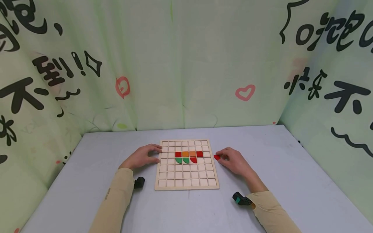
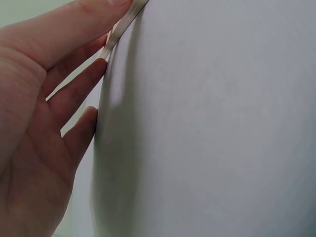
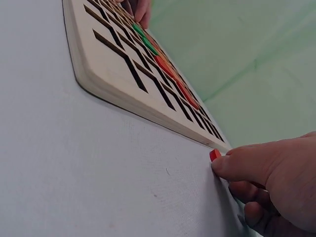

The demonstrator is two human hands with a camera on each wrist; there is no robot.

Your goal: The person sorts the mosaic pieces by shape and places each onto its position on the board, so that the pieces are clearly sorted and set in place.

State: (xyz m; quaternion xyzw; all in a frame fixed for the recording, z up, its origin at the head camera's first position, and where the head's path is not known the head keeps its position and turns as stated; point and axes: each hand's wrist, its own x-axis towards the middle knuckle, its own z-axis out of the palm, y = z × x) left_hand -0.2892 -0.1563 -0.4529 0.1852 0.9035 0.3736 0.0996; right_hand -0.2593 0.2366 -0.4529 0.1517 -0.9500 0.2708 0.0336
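Note:
A wooden grid board point(image 1: 186, 183) lies flat on the table, its square cells edged by thin raised strips. My left hand point(image 1: 143, 157) touches the board's left edge with spread fingers and thumb. Off the right edge, my right hand point(image 1: 233, 161) pinches a small red piece point(image 1: 217, 157) between thumb and fingers, close to the tabletop; the right wrist view shows the red piece point(image 3: 215, 155) at the fingertips. One row holds a red square point(image 1: 178, 154), two orange squares point(image 1: 185, 154) and another red square point(image 1: 199, 154). Below are two green rounded pieces point(image 1: 178, 160) and a red rounded piece point(image 1: 193, 160).
The table point(image 1: 110, 155) has a pale cloth cover. Behind it and at the sides hang light green curtains point(image 1: 186, 64) with black lettering and pink hearts. Each wrist carries a dark camera, the left camera point(image 1: 139, 183) and the right camera point(image 1: 241, 199).

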